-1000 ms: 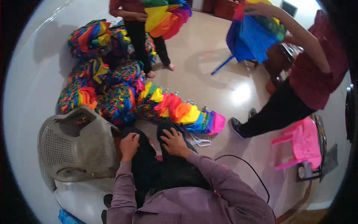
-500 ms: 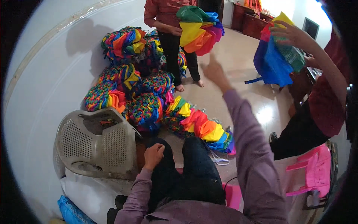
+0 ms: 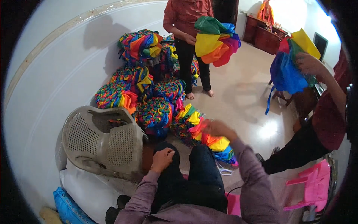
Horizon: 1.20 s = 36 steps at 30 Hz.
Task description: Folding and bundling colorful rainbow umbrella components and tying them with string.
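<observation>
My left hand [image 3: 162, 159] rests on my left knee, its fingers curled into a loose fist with nothing visible in it. In front of me my right hand [image 3: 217, 129] is raised and smeared by motion, over a row of folded rainbow umbrellas [image 3: 220, 145] on the floor; its fingers cannot be read. Facing me, a person in a red shirt holds a loosely folded rainbow umbrella [image 3: 208, 43]. At the right another person has a hand on a second rainbow umbrella [image 3: 285, 72], whose blue strap hangs down.
Several round bundles of rainbow umbrellas [image 3: 153, 114] are stacked by the white wall. A grey plastic chair [image 3: 117, 145] stands at my left, a pink plastic chair [image 3: 315, 183] at the right. Beside me lies a blue bag [image 3: 71, 207]. A dark wooden cabinet [image 3: 264, 37] stands far back.
My right hand has come down and nearer from its raised, outstretched place. My left hand stays on my knee. The right-hand person's umbrella has dropped lower in view, and the view has shifted.
</observation>
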Tool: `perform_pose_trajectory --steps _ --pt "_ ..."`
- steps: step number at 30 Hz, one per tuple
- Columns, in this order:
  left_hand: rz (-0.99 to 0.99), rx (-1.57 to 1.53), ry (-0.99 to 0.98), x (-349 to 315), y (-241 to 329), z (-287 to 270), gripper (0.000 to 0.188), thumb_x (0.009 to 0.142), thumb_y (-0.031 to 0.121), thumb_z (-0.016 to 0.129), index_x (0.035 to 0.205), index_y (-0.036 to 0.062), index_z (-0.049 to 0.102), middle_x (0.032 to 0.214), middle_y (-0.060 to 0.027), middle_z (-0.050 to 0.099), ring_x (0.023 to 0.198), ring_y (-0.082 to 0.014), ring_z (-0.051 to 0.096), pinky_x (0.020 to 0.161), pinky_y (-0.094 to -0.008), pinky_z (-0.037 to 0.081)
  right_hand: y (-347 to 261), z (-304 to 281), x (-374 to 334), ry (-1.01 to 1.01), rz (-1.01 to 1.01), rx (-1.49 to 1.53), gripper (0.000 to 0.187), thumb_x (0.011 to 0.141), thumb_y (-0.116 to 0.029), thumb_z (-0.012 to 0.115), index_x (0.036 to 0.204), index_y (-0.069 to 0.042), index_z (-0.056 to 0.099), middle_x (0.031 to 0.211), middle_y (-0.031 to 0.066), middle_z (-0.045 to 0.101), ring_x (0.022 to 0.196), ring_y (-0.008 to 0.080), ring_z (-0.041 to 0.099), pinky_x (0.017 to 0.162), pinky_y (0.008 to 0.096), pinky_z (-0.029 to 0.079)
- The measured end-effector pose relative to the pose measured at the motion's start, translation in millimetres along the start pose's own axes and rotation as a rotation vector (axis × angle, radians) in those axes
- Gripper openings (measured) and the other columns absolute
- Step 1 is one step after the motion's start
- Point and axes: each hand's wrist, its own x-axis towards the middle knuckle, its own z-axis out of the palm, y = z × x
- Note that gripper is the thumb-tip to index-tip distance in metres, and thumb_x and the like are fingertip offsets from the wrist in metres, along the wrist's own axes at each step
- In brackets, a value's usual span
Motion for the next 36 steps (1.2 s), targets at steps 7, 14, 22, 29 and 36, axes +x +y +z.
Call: perform_pose_trajectory --steps 7,14,22,29,36 --pt "0.078 0.042 0.066 -14 -21 -5 0.033 0.099 0.041 0.064 0.109 0.0123 0.077 0.084 -0.0094 0.076 0.08 -0.0304 0.074 0.075 -0.0462 0.057 -92 164 -103 -0.004 0.106 0.162 0.077 0.093 -0.052 0.069 0.158 -0.019 0.04 0.159 0.0271 0.038 0.132 0.0532 0.051 0.103 0.0568 0.05" --pt "0.038 -0.006 0.005 -39 -1 -4 0.033 0.099 0.04 0.063 0.109 0.0128 0.077 0.083 -0.008 0.077 0.081 -0.028 0.075 0.075 -0.0454 0.057 -112 200 -143 0.137 0.149 -0.003 0.075 0.092 -0.046 0.071 0.157 -0.023 0.041 0.166 0.0232 0.026 0.136 0.0568 0.043 0.098 0.065 0.049" --pt "0.044 -0.012 0.048 -61 0 11 0.032 0.098 0.039 0.063 0.109 0.012 0.077 0.081 -0.0062 0.076 0.079 -0.0255 0.074 0.074 -0.041 0.056 -113 217 -177 0.284 0.139 0.027 0.072 0.091 -0.043 0.071 0.155 -0.024 0.044 0.165 0.0207 0.029 0.138 0.0537 0.04 0.099 0.0677 0.047" --pt "0.085 -0.018 0.08 -86 0 30 0.033 0.098 0.036 0.064 0.107 0.0058 0.076 0.076 -0.0061 0.075 0.068 -0.0201 0.071 0.065 -0.038 0.055 -106 228 -212 0.29 0.15 0.103 0.074 0.091 -0.046 0.07 0.156 -0.024 0.043 0.166 0.0168 0.031 0.14 0.0497 0.041 0.105 0.0657 0.044" --pt "0.15 0.019 0.137 -105 6 53 0.034 0.098 0.036 0.065 0.107 0.0059 0.076 0.077 -0.0074 0.075 0.073 -0.0214 0.072 0.069 -0.0385 0.055 -103 230 -253 0.339 0.228 0.224 0.076 0.092 -0.048 0.068 0.157 -0.02 0.041 0.164 0.0142 0.036 0.138 0.0465 0.046 0.109 0.0617 0.043"
